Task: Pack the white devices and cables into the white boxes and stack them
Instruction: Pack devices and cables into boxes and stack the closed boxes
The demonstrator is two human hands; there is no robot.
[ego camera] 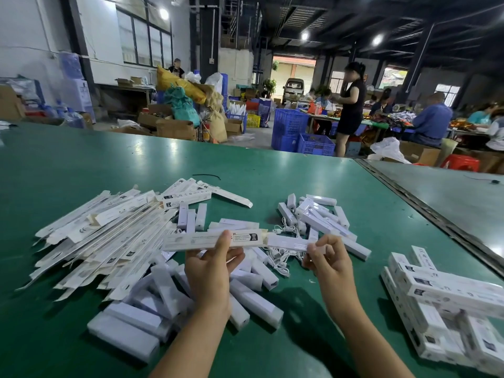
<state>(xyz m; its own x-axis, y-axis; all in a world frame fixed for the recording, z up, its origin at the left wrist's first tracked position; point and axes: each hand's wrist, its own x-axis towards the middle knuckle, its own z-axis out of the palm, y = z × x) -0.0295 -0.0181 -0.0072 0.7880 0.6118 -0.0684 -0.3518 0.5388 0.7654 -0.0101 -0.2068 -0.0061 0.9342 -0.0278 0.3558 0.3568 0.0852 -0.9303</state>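
Pretty sure we're catching the insert step here: our left hand [210, 271] is gripping an opened white box [196, 242] from underneath, thumb up on its front face and fingers curled round the back, holding it level above the middle of the counter [81, 159]. Our right hand [327, 261] is pinching the outer end of a white device [286, 243] between thumb and fingertips. The device's other end is sitting right at the box's open right end, maybe just inside, hard to say. Neither hand is holding a cable; the cables [281, 257] are lying tangled on the counter just beneath. Over toward the left edge the flat unfolded boxes [103, 236] are lying in a heap, and the finished boxes [436, 290] are sitting stacked by the near right corner. Next we're probably needing to line the device up with the mouth, push it fully home, then add a cable and tuck the flap.
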